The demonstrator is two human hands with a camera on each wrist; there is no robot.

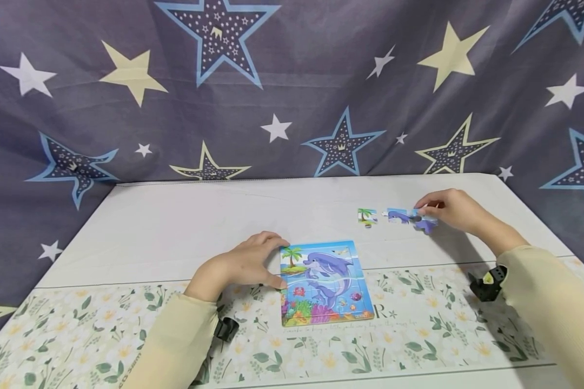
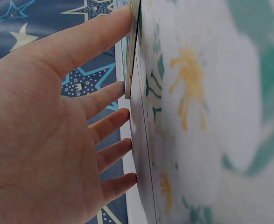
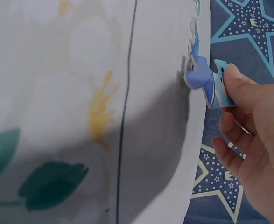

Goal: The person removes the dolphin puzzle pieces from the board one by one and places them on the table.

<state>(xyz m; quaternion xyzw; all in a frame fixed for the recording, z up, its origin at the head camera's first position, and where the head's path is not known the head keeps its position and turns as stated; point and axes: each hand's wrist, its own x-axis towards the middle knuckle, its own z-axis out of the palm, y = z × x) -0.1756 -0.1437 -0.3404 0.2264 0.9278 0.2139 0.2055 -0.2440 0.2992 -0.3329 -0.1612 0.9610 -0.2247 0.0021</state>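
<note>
My right hand [image 1: 457, 209] pinches a blue and purple jigsaw piece [image 3: 216, 88] between thumb and fingers, tilted up at the far right of the table. Left of it lie a piece with a dolphin's head [image 1: 397, 216] and a palm-tree piece [image 1: 367, 216]. In the middle is a square puzzle board [image 1: 321, 286] printed with dolphins, a palm tree and coral. At its left edge rests my left hand [image 1: 245, 265], the thumb against the board's side. In the left wrist view the left fingers [image 2: 111, 126] are extended, tips at the table surface.
The white table [image 1: 214, 216] carries a floral printed band [image 1: 409, 346] along its near part. Behind it hangs a dark curtain [image 1: 292, 86] with stars. Black wrist devices sit at the left sleeve [image 1: 175, 340] and the right sleeve [image 1: 550, 292].
</note>
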